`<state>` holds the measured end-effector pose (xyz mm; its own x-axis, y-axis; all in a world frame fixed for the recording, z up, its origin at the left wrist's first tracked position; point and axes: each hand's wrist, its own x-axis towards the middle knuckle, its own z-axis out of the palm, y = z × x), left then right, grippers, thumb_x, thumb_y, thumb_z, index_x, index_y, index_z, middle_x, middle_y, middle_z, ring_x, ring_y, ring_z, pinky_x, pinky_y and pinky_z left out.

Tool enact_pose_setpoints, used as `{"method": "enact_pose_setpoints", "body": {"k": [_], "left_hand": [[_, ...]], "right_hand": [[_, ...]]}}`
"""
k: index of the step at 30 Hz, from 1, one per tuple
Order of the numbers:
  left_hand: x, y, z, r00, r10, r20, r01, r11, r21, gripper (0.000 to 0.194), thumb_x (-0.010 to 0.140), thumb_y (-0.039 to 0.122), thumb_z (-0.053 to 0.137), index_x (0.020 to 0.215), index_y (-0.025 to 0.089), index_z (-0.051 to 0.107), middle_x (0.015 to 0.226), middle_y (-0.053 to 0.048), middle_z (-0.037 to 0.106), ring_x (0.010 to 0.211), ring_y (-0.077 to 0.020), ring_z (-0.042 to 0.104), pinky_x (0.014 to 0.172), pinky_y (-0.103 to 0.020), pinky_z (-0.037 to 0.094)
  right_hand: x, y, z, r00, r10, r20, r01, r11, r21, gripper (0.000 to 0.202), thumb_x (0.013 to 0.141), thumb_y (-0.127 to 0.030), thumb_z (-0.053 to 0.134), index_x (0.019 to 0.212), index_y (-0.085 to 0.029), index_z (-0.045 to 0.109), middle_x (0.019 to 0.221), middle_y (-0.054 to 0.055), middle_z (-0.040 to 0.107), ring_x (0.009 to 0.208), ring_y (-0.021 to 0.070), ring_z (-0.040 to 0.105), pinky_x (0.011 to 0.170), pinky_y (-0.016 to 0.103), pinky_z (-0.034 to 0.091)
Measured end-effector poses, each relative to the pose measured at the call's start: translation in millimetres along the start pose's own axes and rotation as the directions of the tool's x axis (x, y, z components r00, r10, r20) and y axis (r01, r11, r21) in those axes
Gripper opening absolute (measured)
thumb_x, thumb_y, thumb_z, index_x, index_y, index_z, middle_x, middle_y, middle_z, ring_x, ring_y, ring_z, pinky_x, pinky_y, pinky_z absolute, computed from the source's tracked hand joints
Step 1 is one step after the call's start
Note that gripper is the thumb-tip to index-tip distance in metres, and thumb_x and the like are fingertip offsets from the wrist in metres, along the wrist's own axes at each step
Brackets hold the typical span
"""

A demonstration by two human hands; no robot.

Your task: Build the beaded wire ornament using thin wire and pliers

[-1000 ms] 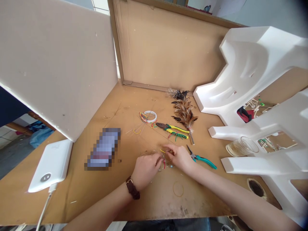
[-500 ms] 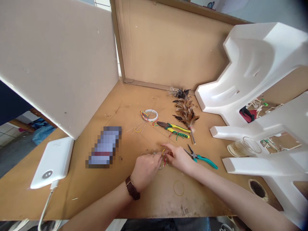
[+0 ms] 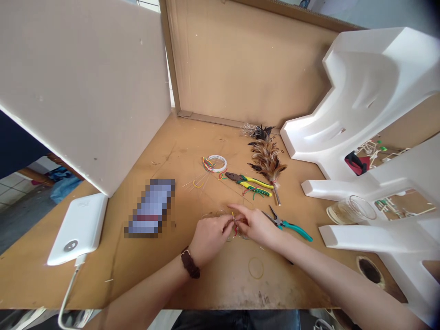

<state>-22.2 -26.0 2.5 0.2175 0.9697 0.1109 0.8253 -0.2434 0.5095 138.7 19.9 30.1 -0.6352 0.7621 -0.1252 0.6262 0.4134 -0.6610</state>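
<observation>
My left hand (image 3: 212, 236), with a dark watch strap on the wrist, pinches a small thin wire piece (image 3: 235, 232) with yellow and red bits. From the other side my right hand (image 3: 257, 227) closes its thumb and fingers on the same piece, its index finger stretched out above. The fingertips of both hands meet and hide most of the piece. Thin clear or wire loops show around and below them, close to the table. Just right of my right hand lie teal-handled long-nose pliers (image 3: 287, 225), their jaws apart.
Behind the hands lie yellow-green pliers (image 3: 249, 183), a white ring with coloured wires (image 3: 217, 163) and a feather duster (image 3: 268, 158). A phone (image 3: 151, 208) and a white power bank (image 3: 78, 229) are left. Right stand white foam pieces (image 3: 338, 189) and a glass (image 3: 350, 210). A rubber band (image 3: 255, 268) lies in front.
The fingertips have shifted slightly around the wire piece, and its yellow bit now points more upright. My left fingers look more bent over. The camera view has moved a little.
</observation>
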Motion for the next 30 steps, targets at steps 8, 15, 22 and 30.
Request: {"method": "enact_pose_setpoints", "body": {"k": [8, 15, 22, 30], "left_hand": [[4.8, 0.5, 2.7, 0.992, -0.120, 0.026, 0.123, 0.967, -0.222, 0.017, 0.080, 0.028, 0.047, 0.082, 0.021, 0.062, 0.054, 0.003, 0.058, 0.051, -0.0111, 0.050, 0.050, -0.020, 0.029], [3.4, 2.1, 1.1, 0.992, -0.117, 0.037, 0.122, 0.979, -0.162, 0.017, 0.080, 0.029, 0.045, 0.078, 0.021, 0.060, 0.054, 0.004, 0.054, 0.051, -0.0110, 0.048, 0.052, -0.021, 0.028], [0.0, 3.7, -3.5, 0.997, -0.034, 0.062, 0.049, 0.966, -0.254, 0.011, 0.079, 0.024, 0.044, 0.075, 0.020, 0.053, 0.061, 0.003, 0.055, 0.054, -0.0106, 0.048, 0.054, -0.021, 0.031], [2.9, 4.0, 0.1, 0.992, -0.027, -0.120, -0.028, 0.901, -0.432, 0.012, 0.072, 0.010, 0.043, 0.075, 0.018, 0.050, 0.078, 0.000, 0.053, 0.063, -0.0106, 0.045, 0.059, -0.022, 0.036]], "right_hand": [[-5.3, 1.2, 7.1, 0.996, 0.013, -0.085, -0.029, 0.982, -0.185, 0.042, 0.078, -0.017, 0.047, 0.120, -0.022, 0.049, 0.085, 0.002, 0.070, 0.074, 0.0162, 0.064, 0.064, 0.023, 0.043], [-5.0, 0.4, 7.6, 0.991, 0.055, -0.122, -0.075, 0.982, -0.171, 0.039, 0.076, -0.015, 0.048, 0.115, -0.023, 0.052, 0.084, 0.001, 0.070, 0.074, 0.0151, 0.064, 0.065, 0.022, 0.043], [-6.0, 1.2, 9.9, 0.985, 0.072, -0.157, -0.076, 0.997, -0.021, 0.025, 0.075, -0.014, 0.046, 0.097, -0.021, 0.056, 0.075, 0.000, 0.066, 0.063, 0.0116, 0.060, 0.059, 0.021, 0.042], [-2.8, -2.6, 7.0, 0.981, 0.172, -0.089, -0.132, 0.931, 0.339, 0.016, 0.066, -0.011, 0.043, 0.073, -0.018, 0.055, 0.055, -0.006, 0.052, 0.047, 0.0070, 0.046, 0.046, 0.018, 0.035]]}}
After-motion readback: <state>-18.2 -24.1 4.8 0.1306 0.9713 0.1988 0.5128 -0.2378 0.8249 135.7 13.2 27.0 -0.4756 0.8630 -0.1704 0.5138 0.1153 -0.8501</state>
